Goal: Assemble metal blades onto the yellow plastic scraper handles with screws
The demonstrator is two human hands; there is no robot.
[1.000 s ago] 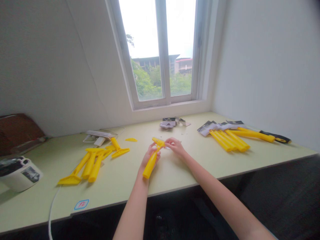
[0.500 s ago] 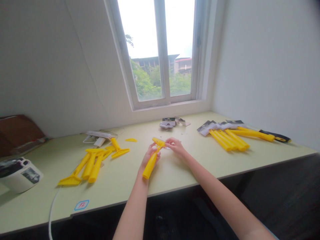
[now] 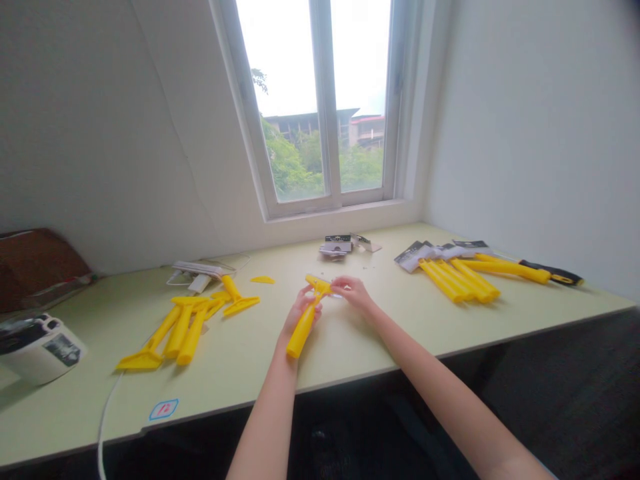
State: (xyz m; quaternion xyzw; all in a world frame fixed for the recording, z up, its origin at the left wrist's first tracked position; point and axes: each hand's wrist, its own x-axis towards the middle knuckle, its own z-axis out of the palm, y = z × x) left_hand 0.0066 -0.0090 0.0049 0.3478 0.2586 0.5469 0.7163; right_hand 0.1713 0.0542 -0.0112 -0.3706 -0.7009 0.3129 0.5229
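A yellow scraper (image 3: 302,329) is in my left hand (image 3: 297,312), its T-shaped head pointing away from me and its thick handle slanting down toward the table's front edge. The fingers of that hand are wrapped round it from the left and below, just under the head. At the right end of the head, my right hand (image 3: 354,291) is closed in a pinch. What lies between its fingertips is too small and partly hidden to make out. Several tiny dark bits (image 3: 365,268) lie on the table beyond my right hand.
Several yellow scrapers (image 3: 191,330) lie at left, near a yellow blade cover (image 3: 263,280) and a white power strip (image 3: 201,269). Carded scrapers (image 3: 463,280) and a black-handled tool (image 3: 550,272) are at right. Packaging (image 3: 338,245) sits by the window; a white mug-like container (image 3: 45,350) stands far left.
Hardly anything differs. The scraper's handle end has shifted very slightly to the right, and my right hand stays pinched at the head.
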